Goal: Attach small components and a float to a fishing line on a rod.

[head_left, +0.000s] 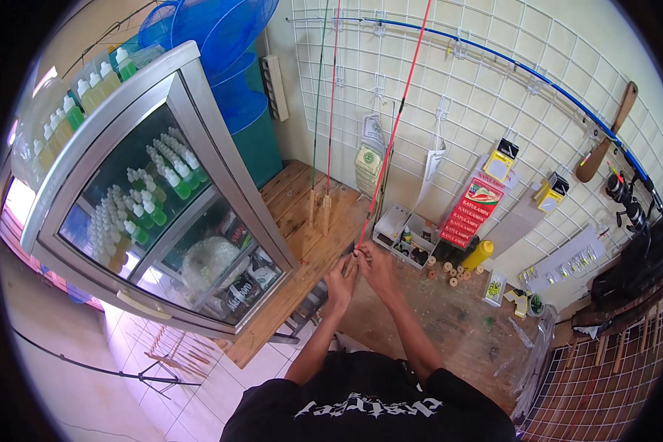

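A thin red fishing rod (pixel 399 110) with dark bands rises from my hands and leans up to the right, past the top of the view. My right hand (pixel 377 267) is closed in a pinch around its lower end. Right beside it, my left hand (pixel 341 281) has its fingers closed at the same end; the fingertips of both hands almost meet, so the very butt of the rod is hidden. Two more slim rods, one green (pixel 316 110) and one red (pixel 331 110), stand with cork-coloured handles on the wooden plank counter (pixel 287 202) ahead of me.
A metal-framed glass cabinet (pixel 191 110) with several small bottles fills the left. Along the wire grid wall (pixel 493 29) hangs a bent blue rod (pixel 508 60). A white divided bin (pixel 394 225), cork rings (pixel 453 272) and a yellow bottle (pixel 479 254) sit on the brown worktop (pixel 449 331).
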